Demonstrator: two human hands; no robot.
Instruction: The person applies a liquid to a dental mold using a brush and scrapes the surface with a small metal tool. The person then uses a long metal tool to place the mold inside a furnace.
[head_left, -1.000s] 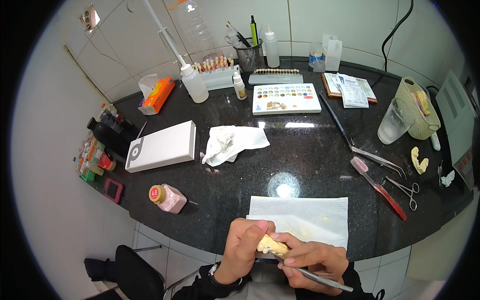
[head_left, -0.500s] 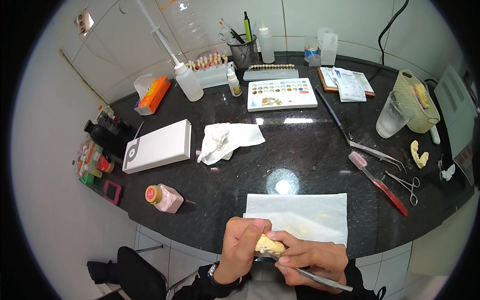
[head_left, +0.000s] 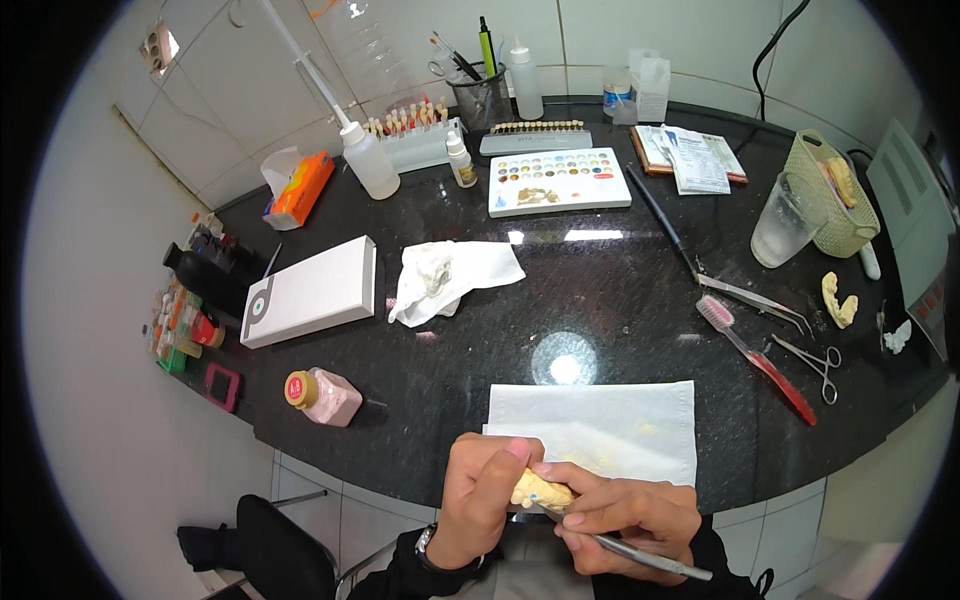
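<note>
Benchtop (head_left: 440, 370): black speckled stone with a polished shine, spreading out ahead of both hands.
Left hand (head_left: 480, 495): thumb and fingers closed around the left end of a dental cast (head_left: 541, 493); a wristwatch (head_left: 426, 545) circles the wrist.
Dental cast: pale yellow with a small blue mark, held between the hands, right of the left thumb and left of the right fingertips.
Right hand (head_left: 640, 518): thumb and fingers pinched on a silver carving tool (head_left: 655, 563), its handle slanting rightward and nearer; the tip is at the cast's near edge, its exact contact too small to tell.
Paper sheet (head_left: 645, 405): white, dusted with yellow crumbs, just beyond both hands.
Pink-filled bottle (head_left: 337, 398): gold-capped, well left of the left hand and farther out.
Instruments: beyond the right hand, to its right, a red-handled toothbrush (head_left: 757, 360), a hemostat (head_left: 816, 366) and bent-tip tweezers (head_left: 752, 296).
Crumpled tissue (head_left: 440, 275): ahead of the left hand, slightly left, beside a white box (head_left: 312, 293).
Paint palette (head_left: 600, 195): far ahead of both hands, colour wells in rows.
</note>
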